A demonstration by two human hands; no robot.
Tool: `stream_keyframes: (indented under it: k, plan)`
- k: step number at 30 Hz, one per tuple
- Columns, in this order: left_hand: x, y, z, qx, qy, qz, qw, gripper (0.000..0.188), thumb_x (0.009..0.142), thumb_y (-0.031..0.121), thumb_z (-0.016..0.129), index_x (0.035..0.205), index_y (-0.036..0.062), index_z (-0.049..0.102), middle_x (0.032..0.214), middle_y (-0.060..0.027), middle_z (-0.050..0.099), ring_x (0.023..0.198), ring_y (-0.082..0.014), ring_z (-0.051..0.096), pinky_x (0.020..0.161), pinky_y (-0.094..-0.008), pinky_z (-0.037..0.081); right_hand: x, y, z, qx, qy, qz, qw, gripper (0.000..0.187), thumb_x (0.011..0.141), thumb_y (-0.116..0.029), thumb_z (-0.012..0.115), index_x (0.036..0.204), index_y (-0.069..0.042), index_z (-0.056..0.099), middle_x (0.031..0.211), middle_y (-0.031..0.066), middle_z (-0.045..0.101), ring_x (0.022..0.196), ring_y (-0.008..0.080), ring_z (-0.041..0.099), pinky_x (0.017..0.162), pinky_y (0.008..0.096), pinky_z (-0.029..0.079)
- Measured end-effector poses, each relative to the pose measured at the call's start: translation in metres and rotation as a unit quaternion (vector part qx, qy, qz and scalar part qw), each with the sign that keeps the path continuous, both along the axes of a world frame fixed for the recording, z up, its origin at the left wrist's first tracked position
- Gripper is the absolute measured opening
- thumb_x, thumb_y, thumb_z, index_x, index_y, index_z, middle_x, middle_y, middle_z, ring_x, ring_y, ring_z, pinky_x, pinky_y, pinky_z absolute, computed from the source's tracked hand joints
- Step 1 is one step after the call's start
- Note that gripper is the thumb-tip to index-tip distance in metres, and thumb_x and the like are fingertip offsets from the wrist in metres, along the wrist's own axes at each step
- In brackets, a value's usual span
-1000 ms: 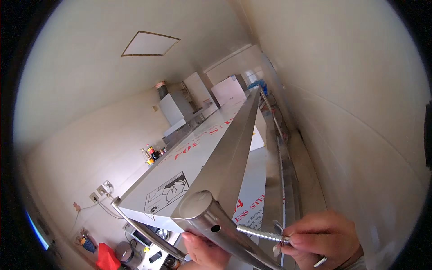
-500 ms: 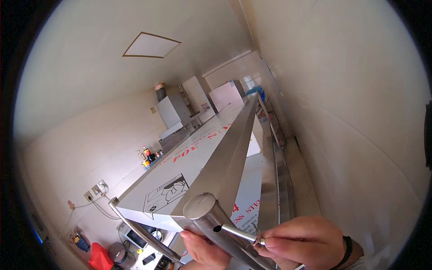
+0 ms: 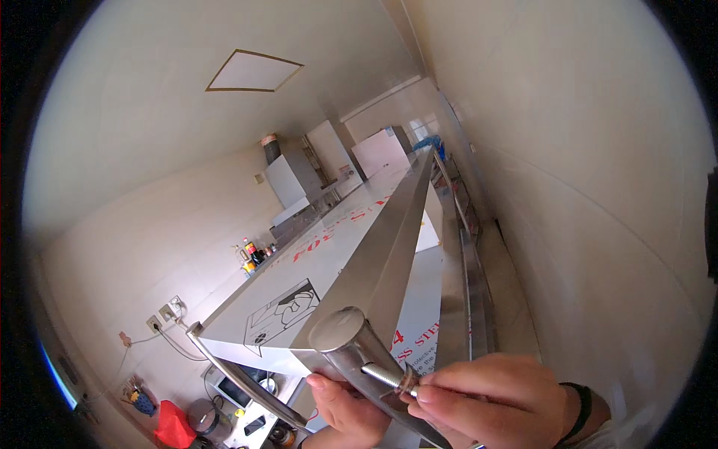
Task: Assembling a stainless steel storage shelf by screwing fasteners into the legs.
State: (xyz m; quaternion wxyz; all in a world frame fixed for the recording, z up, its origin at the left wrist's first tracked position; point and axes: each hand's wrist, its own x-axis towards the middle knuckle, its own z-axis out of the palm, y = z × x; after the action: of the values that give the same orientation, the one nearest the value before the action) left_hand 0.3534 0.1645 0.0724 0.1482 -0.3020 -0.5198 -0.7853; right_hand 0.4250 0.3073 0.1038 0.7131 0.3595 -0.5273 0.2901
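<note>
A round stainless steel tube post (image 3: 338, 331) with a capped end stands at the near corner of a metal shelf (image 3: 374, 288). My left hand (image 3: 350, 416) is closed around the tube from its left side, thumb near the shelf corner; the other fingers are partly hidden. Between the thumb and fingers of my right hand (image 3: 501, 396) is a threaded bolt (image 3: 385, 375), pinched at its outer end. Its tip is at the hole in the tube's side and seems to be inside it. Protective film with red print covers the shelf.
Another tube post (image 3: 239, 389) stands at the shelf's left corner. A tiled wall (image 3: 598, 187) runs close along the right. Beyond the shelf are a range hood (image 3: 292, 179), bottles (image 3: 253, 254), wall sockets (image 3: 166, 313), a red bag (image 3: 173, 425) and a dark pot (image 3: 208, 419).
My right hand has moved left toward the tube, and less of the bolt shows outside the hole. The left hand keeps its grip. The whole view has shifted slightly.
</note>
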Motion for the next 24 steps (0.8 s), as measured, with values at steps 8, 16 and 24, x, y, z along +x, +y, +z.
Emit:
stream_keyframes:
  k: [8,16,24]
  plan:
    - [-0.012,0.006,-0.007,0.022,0.09,-0.049,0.995,0.063,0.087,0.055,0.025,0.099,-0.003,0.047,0.088,-0.0139,0.057,0.075,-0.0201,0.056,0.065,-0.0295,0.046,0.021,-0.012,0.025,0.039,-0.172,-0.052,0.983,0.023,0.068,-0.002,0.066,0.088,0.003,0.058,0.082,0.0135,0.059,0.064,0.0205,0.06,0.049,0.0261,0.048]
    - [-0.006,0.013,0.007,0.102,0.103,-0.125,0.981,0.062,0.087,0.05,0.03,0.106,-0.0076,0.043,0.097,-0.019,0.055,0.084,-0.026,0.058,0.071,-0.0341,0.047,0.024,-0.018,0.038,0.073,-0.175,-0.115,0.975,0.022,0.065,0.004,0.068,0.085,-0.001,0.059,0.08,0.0104,0.059,0.061,0.0187,0.06,0.051,0.0257,0.049]
    - [-0.007,0.016,0.009,0.122,0.08,-0.162,0.976,0.062,0.087,0.049,0.031,0.109,-0.0076,0.041,0.097,-0.0188,0.055,0.085,-0.0276,0.058,0.072,-0.0361,0.048,0.031,-0.024,0.035,0.109,-0.142,-0.181,0.967,0.022,0.065,-0.001,0.062,0.087,0.002,0.057,0.082,0.011,0.056,0.067,0.0226,0.058,0.056,0.0269,0.048]
